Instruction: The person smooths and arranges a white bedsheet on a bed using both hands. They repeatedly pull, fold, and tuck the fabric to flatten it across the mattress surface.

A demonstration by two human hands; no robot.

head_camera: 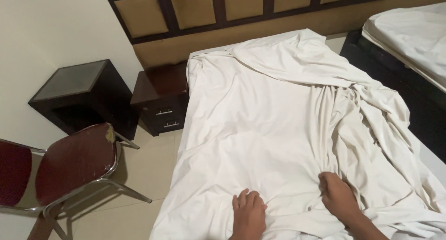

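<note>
Head view — left hand (248, 214) lying flat, open, on the white sheet (260, 124) covering the bed; right hand (338, 196) bunching a fold — pulling evenly would be smoothing wrinkles best.

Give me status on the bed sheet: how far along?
Done: the white sheet covers the left and middle of the mattress, fairly flat. In hand: left hand presses it near the foot edge; right hand grips a bunched fold. Left: the right side lies in heavy folds, and the head end by the headboard is rumpled.
</note>
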